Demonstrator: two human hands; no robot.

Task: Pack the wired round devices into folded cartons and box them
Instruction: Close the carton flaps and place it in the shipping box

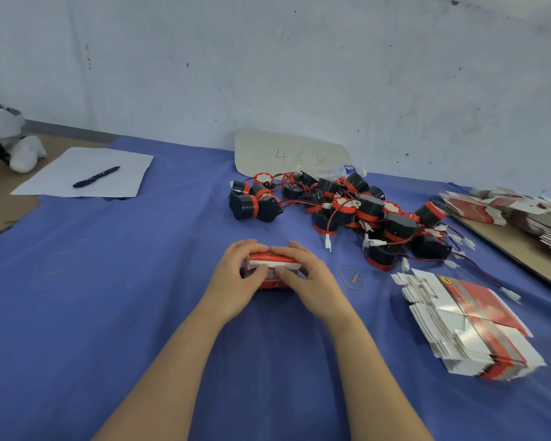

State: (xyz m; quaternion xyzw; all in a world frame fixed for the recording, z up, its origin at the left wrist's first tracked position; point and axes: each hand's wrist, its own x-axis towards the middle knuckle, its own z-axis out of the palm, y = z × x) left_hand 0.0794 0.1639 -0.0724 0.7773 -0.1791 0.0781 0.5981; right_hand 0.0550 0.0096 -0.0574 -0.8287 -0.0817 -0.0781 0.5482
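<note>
A small red and white carton (272, 261) stands on the blue cloth in the middle of the table. My left hand (236, 281) grips its left side and my right hand (312, 281) grips its right side, with both thumbs pressing on its near flap. Behind it, to the right, lies a heap of black round devices with red rings and red-black wires (347, 208). A stack of flat unfolded cartons (468, 326) lies at the right. What the carton holds is hidden.
A white sheet (86, 173) with a black pen (96, 177) lies at the back left. A cardboard sign (287, 154) leans on the wall. More flat cartons (516, 211) sit on a brown board at the far right. A rubber band (352, 277) lies near my right hand.
</note>
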